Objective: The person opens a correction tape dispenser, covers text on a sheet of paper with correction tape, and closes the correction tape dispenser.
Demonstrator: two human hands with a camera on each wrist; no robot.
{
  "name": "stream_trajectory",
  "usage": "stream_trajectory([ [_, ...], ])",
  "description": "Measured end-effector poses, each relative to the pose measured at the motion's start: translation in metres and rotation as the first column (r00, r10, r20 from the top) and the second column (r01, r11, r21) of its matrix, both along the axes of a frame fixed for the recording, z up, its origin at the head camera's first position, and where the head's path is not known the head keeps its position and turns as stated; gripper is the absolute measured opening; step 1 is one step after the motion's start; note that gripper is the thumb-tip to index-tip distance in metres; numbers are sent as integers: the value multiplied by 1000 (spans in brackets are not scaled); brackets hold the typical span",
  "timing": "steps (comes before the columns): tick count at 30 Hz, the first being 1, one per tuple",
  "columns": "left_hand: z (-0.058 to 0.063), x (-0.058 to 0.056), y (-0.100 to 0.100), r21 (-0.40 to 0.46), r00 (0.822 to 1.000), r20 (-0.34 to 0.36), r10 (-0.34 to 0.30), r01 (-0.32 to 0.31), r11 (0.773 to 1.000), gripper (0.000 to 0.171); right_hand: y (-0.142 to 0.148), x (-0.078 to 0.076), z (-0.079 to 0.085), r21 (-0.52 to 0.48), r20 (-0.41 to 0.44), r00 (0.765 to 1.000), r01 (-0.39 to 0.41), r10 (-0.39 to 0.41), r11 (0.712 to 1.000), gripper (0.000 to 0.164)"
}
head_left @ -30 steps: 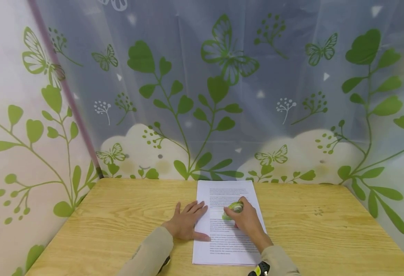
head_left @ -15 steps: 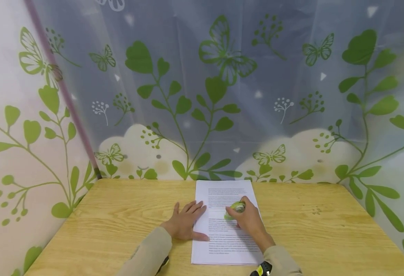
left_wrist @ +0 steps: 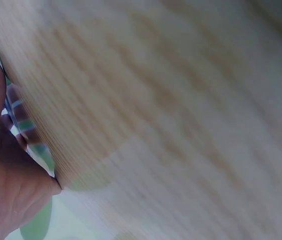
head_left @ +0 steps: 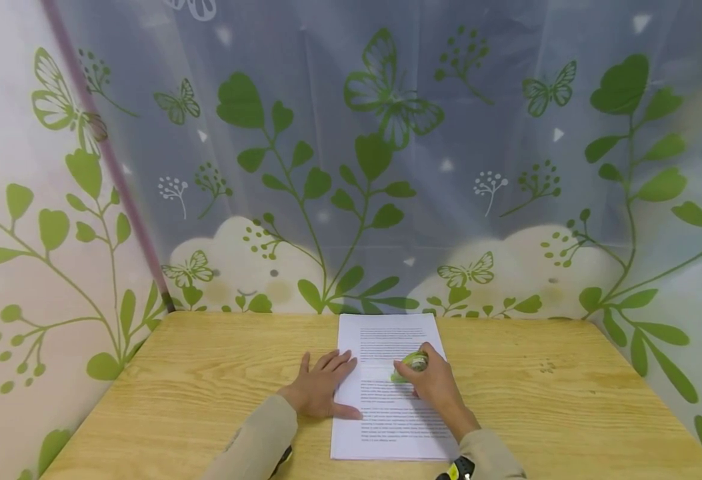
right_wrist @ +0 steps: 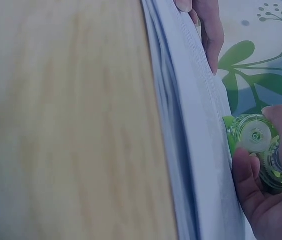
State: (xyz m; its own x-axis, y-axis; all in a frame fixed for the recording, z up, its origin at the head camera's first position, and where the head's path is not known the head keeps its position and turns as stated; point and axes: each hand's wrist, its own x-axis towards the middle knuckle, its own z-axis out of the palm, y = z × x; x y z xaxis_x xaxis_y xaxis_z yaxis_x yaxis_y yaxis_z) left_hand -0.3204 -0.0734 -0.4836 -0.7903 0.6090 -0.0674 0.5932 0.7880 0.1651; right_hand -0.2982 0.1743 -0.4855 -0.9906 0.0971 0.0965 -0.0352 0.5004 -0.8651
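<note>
A stack of printed white paper [head_left: 346, 443] lies on the wooden table, seen edge-on in the right wrist view. My right hand [head_left: 439, 390] pinches a green, see-through correction tape dispenser [head_left: 417, 362] between thumb and fingers. The dispenser's tip is down at the top sheet, beside a blank white band between two blocks of text. Its round inner reels [right_wrist: 256, 136] show in the right wrist view. My left hand [head_left: 319, 388] lies flat with fingers spread, across the stack's left edge, thumb on the sheet. Only part of that hand shows in the left wrist view.
The wooden table [head_left: 219, 373] extends to both sides of the paper. Behind it hangs a curtain [head_left: 303, 200] printed with green leaves and butterflies, close against the table's back edge. A dark and yellow band [head_left: 457, 469] circles the right wrist.
My right hand has slid the correction tape dispenser slightly to the right across the sheet. The left hand stays in place on the paper. The head view has shifted a little.
</note>
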Motion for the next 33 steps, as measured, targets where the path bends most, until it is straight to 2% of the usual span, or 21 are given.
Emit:
stream_trajectory([
  [8, 1, 0, 1, 6, 1000, 4, 1, -1, 1000, 104, 4, 1, 0, 25, 0, 1000, 20, -20, 999, 40],
  [15, -5, -1, 0, 13, 1000, 5, -7, 7, 1000, 106, 7, 2, 2, 21, 16, 1000, 24, -24, 999, 40],
  [19, 1, 1, 1, 6, 1000, 10, -1, 1, 1000, 105, 9, 2, 2, 25, 16, 999, 28, -29, 999, 41],
  [26, 1, 1, 0, 18, 1000, 8, -5, 5, 1000, 103, 12, 3, 3, 37, 10, 999, 32, -32, 999, 41],
  [33, 5, 3, 1, 12, 1000, 25, -8, 7, 1000, 102, 16, 3, 3, 41, 10, 999, 35, -35, 999, 39],
])
